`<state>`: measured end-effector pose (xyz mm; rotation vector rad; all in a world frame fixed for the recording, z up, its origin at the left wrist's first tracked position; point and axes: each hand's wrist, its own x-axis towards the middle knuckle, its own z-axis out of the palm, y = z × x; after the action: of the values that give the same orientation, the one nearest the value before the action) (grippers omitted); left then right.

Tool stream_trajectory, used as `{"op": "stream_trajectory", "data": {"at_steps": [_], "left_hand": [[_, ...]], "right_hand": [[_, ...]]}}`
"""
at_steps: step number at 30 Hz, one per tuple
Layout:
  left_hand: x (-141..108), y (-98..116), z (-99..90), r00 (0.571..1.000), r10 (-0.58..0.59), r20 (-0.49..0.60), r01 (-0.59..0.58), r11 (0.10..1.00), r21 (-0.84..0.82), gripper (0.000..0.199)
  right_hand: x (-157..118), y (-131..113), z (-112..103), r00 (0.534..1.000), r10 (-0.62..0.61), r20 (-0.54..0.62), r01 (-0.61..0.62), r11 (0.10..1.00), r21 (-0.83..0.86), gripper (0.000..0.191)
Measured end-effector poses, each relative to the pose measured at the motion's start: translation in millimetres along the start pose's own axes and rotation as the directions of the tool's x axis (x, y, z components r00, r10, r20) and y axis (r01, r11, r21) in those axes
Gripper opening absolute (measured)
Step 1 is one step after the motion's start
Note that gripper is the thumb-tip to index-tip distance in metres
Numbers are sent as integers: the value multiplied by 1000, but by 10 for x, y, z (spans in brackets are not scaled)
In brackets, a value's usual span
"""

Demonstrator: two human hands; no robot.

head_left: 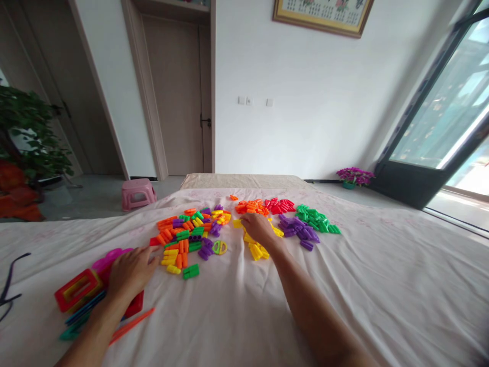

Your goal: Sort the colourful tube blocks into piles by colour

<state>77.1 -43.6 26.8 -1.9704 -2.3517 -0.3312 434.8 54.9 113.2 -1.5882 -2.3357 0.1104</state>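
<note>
My right hand (260, 230) is closed with its fingertips on a yellow plastic block (237, 224), at the left edge of a pile of yellow blocks (256, 250). Orange blocks (252, 206), red blocks (280, 206), purple blocks (300, 229) and green blocks (317, 219) lie in separate heaps beyond and to the right of it. My left hand (132, 270) rests with loosely spread fingers over larger red and pink toy pieces, which it partly hides. Near its fingertips is a red block (155, 241), beside a mixed-colour pile (183, 237); contact is unclear.
A wrinkled pale cloth (229, 321) covers the table. At left lie a red and yellow frame-shaped toy (79, 290), an orange stick (132, 325) and eyeglasses (9, 290). A pink stool (138, 193) stands on the floor behind, and a flowerpot (348, 184) by the glass door.
</note>
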Motion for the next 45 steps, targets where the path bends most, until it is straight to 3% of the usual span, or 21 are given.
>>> {"op": "stream_trajectory", "data": {"at_steps": [6,10,13,17,21,28,32,37,40,45], "left_hand": [[-7,19,-14,1000,-6,-1,6,1000,0,48],[-19,36,-39,1000,-1,2,1,1000,11,49],[-24,49,-52,1000,-15,5,15,1000,25,48],[-18,46,-47,1000,-16,4,16,1000,13,48],[-15,40,-40,1000,-20,2,20,1000,15,47],[-9,52,-55,999,-38,9,38,998,50,45],[-12,58,-53,999,-39,1,39,998,54,42],[-21,57,-54,999,-23,-28,24,999,36,43],[-21,58,-56,999,-24,-23,24,999,41,42],[-13,43,-32,1000,-25,-17,26,998,59,43]], "right_hand": [[-37,373,-306,984,159,77,-150,982,-112,28],[-72,462,-394,964,265,-12,-263,951,-164,27],[-71,387,-395,971,230,-58,-236,961,-145,28],[-51,182,-243,997,71,-24,-72,996,-46,29],[-6,-17,55,997,-83,-3,83,993,82,36],[290,-328,541,977,-212,-1,211,971,108,52],[429,-411,662,982,-185,44,183,982,38,40],[438,-374,655,993,-116,29,115,993,28,20],[395,-291,621,999,-41,-14,43,981,189,19],[275,-104,480,1000,-17,-7,18,860,510,21]]}}
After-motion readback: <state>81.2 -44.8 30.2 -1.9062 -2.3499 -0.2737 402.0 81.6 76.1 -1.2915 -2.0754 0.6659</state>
